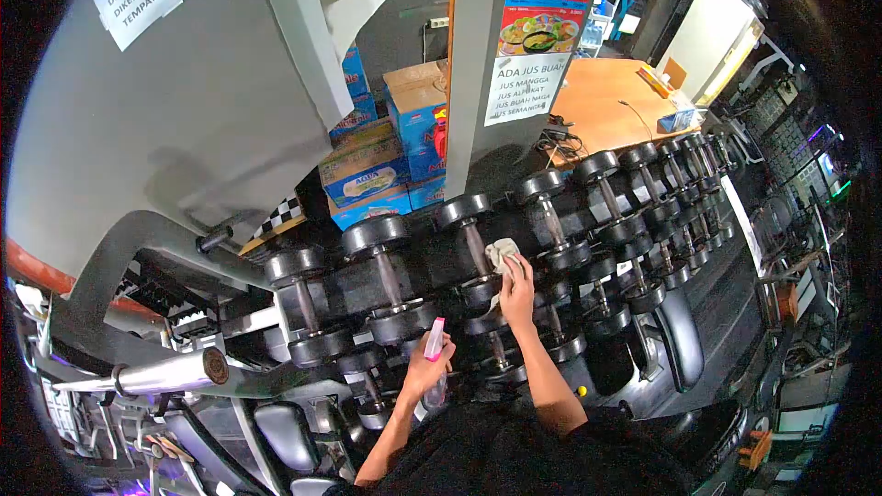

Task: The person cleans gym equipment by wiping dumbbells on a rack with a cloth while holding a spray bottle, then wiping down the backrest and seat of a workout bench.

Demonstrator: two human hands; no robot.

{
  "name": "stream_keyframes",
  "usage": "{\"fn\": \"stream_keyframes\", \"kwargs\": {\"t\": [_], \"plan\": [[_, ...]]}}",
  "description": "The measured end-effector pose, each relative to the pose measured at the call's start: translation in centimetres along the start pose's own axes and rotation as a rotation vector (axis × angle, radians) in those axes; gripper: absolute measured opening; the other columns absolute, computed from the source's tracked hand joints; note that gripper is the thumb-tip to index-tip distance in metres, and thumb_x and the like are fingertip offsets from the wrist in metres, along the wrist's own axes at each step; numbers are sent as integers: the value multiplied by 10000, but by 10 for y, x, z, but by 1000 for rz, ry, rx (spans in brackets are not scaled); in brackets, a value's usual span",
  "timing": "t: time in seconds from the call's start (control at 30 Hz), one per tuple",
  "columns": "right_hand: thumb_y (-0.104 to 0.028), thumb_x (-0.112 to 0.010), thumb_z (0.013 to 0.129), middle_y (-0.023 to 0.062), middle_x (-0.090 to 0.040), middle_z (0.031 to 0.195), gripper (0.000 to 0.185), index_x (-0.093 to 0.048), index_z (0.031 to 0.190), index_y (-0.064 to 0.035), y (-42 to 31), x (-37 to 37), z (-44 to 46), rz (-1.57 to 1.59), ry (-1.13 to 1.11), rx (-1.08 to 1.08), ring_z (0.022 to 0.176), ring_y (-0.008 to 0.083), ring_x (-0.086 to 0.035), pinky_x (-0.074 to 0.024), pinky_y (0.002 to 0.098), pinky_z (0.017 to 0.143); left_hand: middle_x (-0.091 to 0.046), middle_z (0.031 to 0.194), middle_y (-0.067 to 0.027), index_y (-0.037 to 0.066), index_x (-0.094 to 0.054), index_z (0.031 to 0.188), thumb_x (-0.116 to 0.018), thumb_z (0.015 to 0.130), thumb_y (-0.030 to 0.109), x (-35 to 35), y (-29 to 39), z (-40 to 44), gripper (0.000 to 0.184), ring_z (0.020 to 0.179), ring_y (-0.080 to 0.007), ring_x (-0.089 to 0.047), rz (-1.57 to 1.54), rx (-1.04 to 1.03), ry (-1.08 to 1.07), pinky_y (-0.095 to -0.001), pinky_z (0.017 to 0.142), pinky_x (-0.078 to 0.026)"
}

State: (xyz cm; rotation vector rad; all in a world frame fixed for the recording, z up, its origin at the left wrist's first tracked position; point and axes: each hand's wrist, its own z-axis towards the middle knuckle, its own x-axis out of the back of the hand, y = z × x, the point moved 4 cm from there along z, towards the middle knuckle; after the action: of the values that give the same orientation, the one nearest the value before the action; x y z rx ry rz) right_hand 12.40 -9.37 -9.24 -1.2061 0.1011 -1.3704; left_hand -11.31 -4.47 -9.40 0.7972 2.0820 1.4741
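My left hand (423, 371) is wrapped round a clear spray bottle (435, 340) with a pink and white head, held upright in front of the rack. A pale, crumpled cloth (502, 253) is gripped in my right hand (517, 294), with a loose end hanging below the fingers. The cloth is beside the handle of a black dumbbell (475, 250) on the upper tier; whether it touches the metal I cannot tell. Left of that one lies another black dumbbell (390, 277), and to the right a dumbbell (552, 223) with a shinier handle.
Two tiers of dumbbells run across the rack. Behind it stand blue water cartons (367, 186), a grey pillar with a menu poster (549, 0), and a wooden desk (602, 96) with cables. A thick metal bar (175, 373) juts in at left; a black padded bench (678, 340) is at right.
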Motion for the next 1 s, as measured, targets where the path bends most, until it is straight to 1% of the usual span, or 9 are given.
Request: {"fn": "stream_keyframes", "kwargs": {"t": [0.17, 0.2, 0.3, 0.43, 0.57, 0.63, 0.73, 0.97, 1.0], "plan": [[-139, -536, 932, 170, -558, 1222, 322, -542, 1230, -18, 67, -8, 4, 144, -78, -363, 1122, 305, -548, -419, 357, 963, -566, 778, -30, 26, -515, 1056, -628, 886, 131, -3, 3, -1, 230, 516, -113, -563, -32, -10, -30, -274, 475, -465], [-103, -519, 943, 105, -628, 1122, 307, -564, 1236, -26, 107, -21, -5, 309, -152, -581, 1031, 206, -585, -433, 296, 902, -566, 778, -30, 26, -515, 1056, -628, 886, 131, -3, 4, -2, 230, 516, -113, -563, -34, -14, -32, -274, 475, -465], [-16, -486, 932, 79, -612, 1168, 333, -546, 1260, -10, 133, -24, -23, 595, -226, -635, 1065, 171, -560, -410, 276, 929, -571, 783, -35, 22, -516, 1066, -626, 888, 130, -4, 3, -1, 235, 517, -117, -570, -38, -14, -51, -277, 473, -469], [69, -413, 926, 86, -565, 1236, 372, -544, 1261, -22, 110, -16, -30, 580, -138, -602, 1139, 157, -513, -369, 272, 977, -575, 783, -42, 16, -516, 1074, -627, 891, 138, -6, -2, -2, 246, 515, -120, -574, -59, -43, -61, -278, 469, -470], [8, -467, 931, 76, -608, 1144, 328, -550, 1248, -13, 48, 16, -24, 478, -32, -604, 1059, 182, -563, -400, 270, 930, -569, 769, -41, 14, -515, 1071, -631, 891, 149, -7, -3, -4, 252, 503, -123, -571, -41, -51, -70, -278, 463, -470], [9, -543, 888, 121, -636, 1146, 288, -604, 1169, -12, 25, 18, -17, 282, -37, -236, 1132, 240, -568, -418, 311, 950, -566, 763, -39, 14, -515, 1069, -630, 892, 152, -7, -2, -5, 253, 499, -124, -569, -69, -55, -71, -279, 463, -470], [91, -588, 764, 132, -640, 1126, 376, -652, 1098, -69, -8, 21, -13, 82, -150, 6, 1203, 342, -509, -388, 400, 1028, -559, 760, -35, 12, -514, 1069, -631, 891, 158, -10, -1, -5, 258, 499, -124, -564, -87, -51, -84, -279, 464, -472], [76, -630, 714, 68, -656, 1100, 430, -664, 1103, -103, -49, 25, -6, 5, -310, 371, 1192, 277, -512, -367, 410, 1052, -555, 779, -32, -1, -511, 1069, -630, 885, 149, -12, 12, -9, 265, 523, -119, -554, -75, -44, -24, -275, 474, -483], [-89, -701, 731, 50, -650, 1108, 491, -605, 1211, -117, -51, 27, -2, -105, -331, 453, 1184, 261, -496, -321, 450, 1072, -555, 779, -32, -1, -511, 1069, -630, 885, 149, -11, 11, -9, 265, 523, -119, -554, -72, -47, -18, -275, 474, -483]]}}
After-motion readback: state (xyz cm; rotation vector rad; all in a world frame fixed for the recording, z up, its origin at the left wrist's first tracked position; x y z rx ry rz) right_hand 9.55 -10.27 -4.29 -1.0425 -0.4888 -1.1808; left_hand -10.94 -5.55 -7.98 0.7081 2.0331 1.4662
